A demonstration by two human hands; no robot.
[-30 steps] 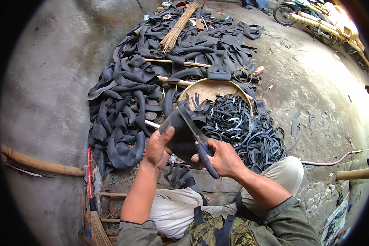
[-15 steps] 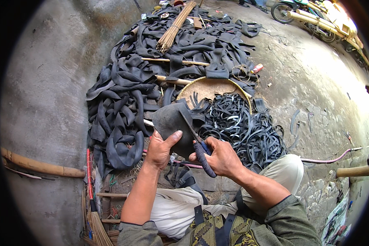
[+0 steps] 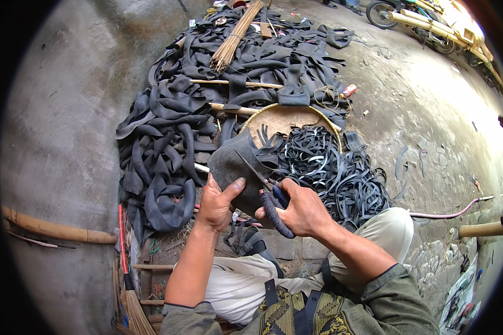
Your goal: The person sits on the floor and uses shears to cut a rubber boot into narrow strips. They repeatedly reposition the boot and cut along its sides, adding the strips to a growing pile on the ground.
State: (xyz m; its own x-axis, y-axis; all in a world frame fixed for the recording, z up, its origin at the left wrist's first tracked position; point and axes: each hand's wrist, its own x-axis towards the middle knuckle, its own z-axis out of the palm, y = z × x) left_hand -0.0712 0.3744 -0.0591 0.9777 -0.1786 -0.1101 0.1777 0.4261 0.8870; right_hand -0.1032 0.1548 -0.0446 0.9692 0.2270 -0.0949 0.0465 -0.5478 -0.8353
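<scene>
My left hand (image 3: 218, 204) grips a sheet of black rubber (image 3: 229, 162) by its lower left edge, thumb on top. Wrapped round the padded handles of a pair of scissors (image 3: 274, 209) are the fingers of my right hand (image 3: 304, 209). The scissor blades lie across the right part of the sheet, pointing up and left. Behind them, thin cut strips reach over a round woven tray (image 3: 285, 118). A tangled heap of narrow black rubber strips (image 3: 318, 162) fills the tray's right side and spills beyond it.
Wide rubber pieces (image 3: 167, 151) pile up on the left and far side. A bundle of thin sticks (image 3: 237, 36) lies on top. Brooms (image 3: 131, 304) stand at lower left by the wall. A bamboo pole (image 3: 67, 226) juts from the left; a motorbike (image 3: 419, 25) is far right.
The scissors have turned a little, with their tip shifted left over the rubber sheet. My left hand keeps its hold on the sheet.
</scene>
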